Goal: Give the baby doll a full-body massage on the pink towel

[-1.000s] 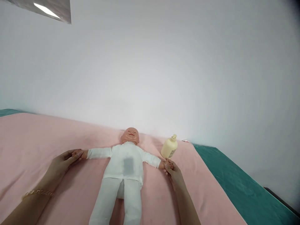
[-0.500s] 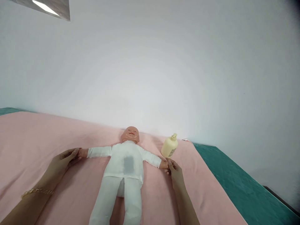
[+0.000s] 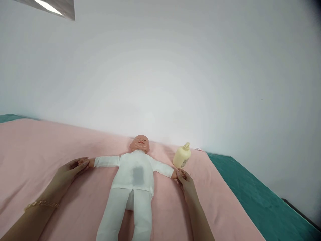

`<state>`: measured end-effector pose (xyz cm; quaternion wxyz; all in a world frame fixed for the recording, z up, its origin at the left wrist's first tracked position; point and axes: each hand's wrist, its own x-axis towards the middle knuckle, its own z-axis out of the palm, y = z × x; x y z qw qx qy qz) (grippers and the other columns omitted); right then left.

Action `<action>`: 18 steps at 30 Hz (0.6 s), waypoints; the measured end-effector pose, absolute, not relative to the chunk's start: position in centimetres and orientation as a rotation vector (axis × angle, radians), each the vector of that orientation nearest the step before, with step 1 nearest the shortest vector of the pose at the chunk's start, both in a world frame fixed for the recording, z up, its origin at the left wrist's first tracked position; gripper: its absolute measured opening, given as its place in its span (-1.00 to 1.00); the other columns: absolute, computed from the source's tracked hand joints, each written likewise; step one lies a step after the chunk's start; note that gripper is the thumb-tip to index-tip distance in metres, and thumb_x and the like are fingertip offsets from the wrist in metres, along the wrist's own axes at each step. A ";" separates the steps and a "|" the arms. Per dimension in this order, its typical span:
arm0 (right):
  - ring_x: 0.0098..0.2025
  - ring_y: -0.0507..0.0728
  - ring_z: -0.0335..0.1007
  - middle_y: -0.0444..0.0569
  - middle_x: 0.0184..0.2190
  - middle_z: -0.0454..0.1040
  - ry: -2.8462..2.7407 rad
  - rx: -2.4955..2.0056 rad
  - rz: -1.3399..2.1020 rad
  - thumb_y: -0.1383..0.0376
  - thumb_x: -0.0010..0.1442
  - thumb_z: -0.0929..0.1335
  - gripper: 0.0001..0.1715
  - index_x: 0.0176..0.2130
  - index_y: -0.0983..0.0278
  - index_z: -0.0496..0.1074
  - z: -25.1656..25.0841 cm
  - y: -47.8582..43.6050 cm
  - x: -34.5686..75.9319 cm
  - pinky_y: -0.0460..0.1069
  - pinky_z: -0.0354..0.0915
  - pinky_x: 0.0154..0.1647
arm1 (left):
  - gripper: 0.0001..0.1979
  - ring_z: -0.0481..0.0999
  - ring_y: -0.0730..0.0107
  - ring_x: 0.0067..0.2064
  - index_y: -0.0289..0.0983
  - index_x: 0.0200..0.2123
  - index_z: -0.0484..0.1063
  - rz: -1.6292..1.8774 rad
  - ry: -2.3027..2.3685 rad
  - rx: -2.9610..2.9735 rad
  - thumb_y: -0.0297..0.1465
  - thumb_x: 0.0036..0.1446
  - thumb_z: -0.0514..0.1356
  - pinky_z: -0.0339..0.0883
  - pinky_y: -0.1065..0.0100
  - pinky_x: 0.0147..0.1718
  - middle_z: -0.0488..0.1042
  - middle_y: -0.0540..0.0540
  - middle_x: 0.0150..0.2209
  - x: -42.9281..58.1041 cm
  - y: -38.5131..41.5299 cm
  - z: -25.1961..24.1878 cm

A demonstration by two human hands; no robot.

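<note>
And here lies the doll (image 3: 131, 182), flat on its back in white top and trousers on the pink sheet (image 3: 82, 214), arms spread wide! Take its chest as the middle of the dial: the bald head (image 3: 139, 144) sits at twelve, the legs (image 3: 112, 214) run down around six, slightly parted, feet out of the picture. Out at nine o'clock, the left hand (image 3: 64, 174), gold-toned bracelet (image 3: 42, 204) at the wrist, has thumb and fingers closed in a light pinch around one small doll hand (image 3: 84, 162). Over near three, the right hand (image 3: 188, 185) matches it, thumb on top, fingers folded under, nipping the other doll hand. Both sleeves are stretched outward, and there's a grey patch (image 3: 138, 176) on the front of the top! Between two and three stands a pale yellow pump bottle (image 3: 181, 157), right by the right hand's fingertips; whether they touch, I can't tell. A green surface (image 3: 248, 190) shows past the sheet toward four o'clock, and the pale wall (image 3: 160, 73) rises behind at twelve.
</note>
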<state>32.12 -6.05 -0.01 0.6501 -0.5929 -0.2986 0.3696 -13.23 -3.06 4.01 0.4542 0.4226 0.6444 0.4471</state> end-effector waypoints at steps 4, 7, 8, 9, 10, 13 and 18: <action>-0.58 0.04 0.35 -0.11 -0.55 0.45 -0.723 -1.409 0.820 0.06 -0.25 0.57 -0.38 -0.23 0.33 0.49 0.5 -6.4 31.9 -0.10 0.29 -0.57 | -0.42 0.53 0.13 -0.06 -0.29 -0.07 0.48 1.158 1.624 1.044 -0.02 -0.07 0.30 0.44 0.44 -0.31 0.57 -0.17 -0.09 -12.9 -3.3 4.4; -0.62 0.02 0.30 -0.13 -0.59 0.43 -0.754 -1.430 0.806 0.02 -0.23 0.55 -0.43 -0.30 0.34 0.49 0.9 -6.6 31.9 -0.11 0.22 -0.61 | -0.44 0.54 0.16 -0.06 -0.30 -0.09 0.49 1.197 1.591 1.005 -0.05 -0.10 0.32 0.44 0.44 -0.28 0.57 -0.18 -0.08 -12.9 -3.0 4.0; -0.62 0.01 0.29 -0.13 -0.60 0.42 -0.763 -1.435 0.801 0.01 -0.21 0.54 -0.45 -0.32 0.34 0.49 1.1 -6.6 31.9 -0.11 0.21 -0.62 | -0.46 0.54 0.18 -0.06 -0.31 -0.10 0.49 1.208 1.575 0.988 -0.08 -0.08 0.31 0.44 0.45 -0.25 0.57 -0.18 -0.09 -12.9 -2.9 3.9; -0.63 0.01 0.28 -0.13 -0.60 0.42 -0.771 -1.442 0.800 0.01 -0.20 0.54 -0.46 -0.33 0.34 0.50 1.2 -6.7 32.0 -0.11 0.19 -0.62 | -0.49 0.54 0.19 -0.07 -0.31 -0.10 0.49 1.220 1.564 0.968 -0.10 -0.06 0.30 0.43 0.45 -0.22 0.57 -0.18 -0.09 -12.9 -2.9 3.8; -0.63 0.01 0.28 -0.12 -0.59 0.43 -0.779 -1.447 0.801 0.00 -0.19 0.53 -0.47 -0.34 0.35 0.50 1.3 -6.7 32.0 -0.11 0.18 -0.62 | -0.51 0.54 0.21 -0.07 -0.31 -0.10 0.48 1.226 1.559 0.948 -0.12 -0.03 0.28 0.43 0.44 -0.19 0.57 -0.18 -0.09 -12.8 -2.8 3.8; -0.65 0.01 0.27 -0.08 -0.56 0.47 -0.787 -1.458 0.817 -0.03 -0.16 0.50 -0.47 -0.36 0.36 0.51 1.3 -6.7 32.3 -0.10 0.14 -0.66 | -0.56 0.52 0.21 -0.03 -0.30 -0.06 0.46 1.225 1.575 0.914 -0.16 0.06 0.23 0.40 0.37 -0.08 0.55 -0.17 -0.05 -12.7 -3.0 4.0; -0.62 0.04 0.30 -0.06 -0.52 0.51 -0.758 -1.422 0.834 -0.06 -0.15 0.48 -0.43 -0.33 0.36 0.52 0.7 -6.3 32.9 -0.09 0.19 -0.64 | -0.58 0.49 0.18 0.04 -0.34 -0.02 0.45 1.222 1.594 0.916 -0.20 0.13 0.17 0.36 0.33 0.02 0.51 -0.20 0.02 -12.6 -3.1 4.6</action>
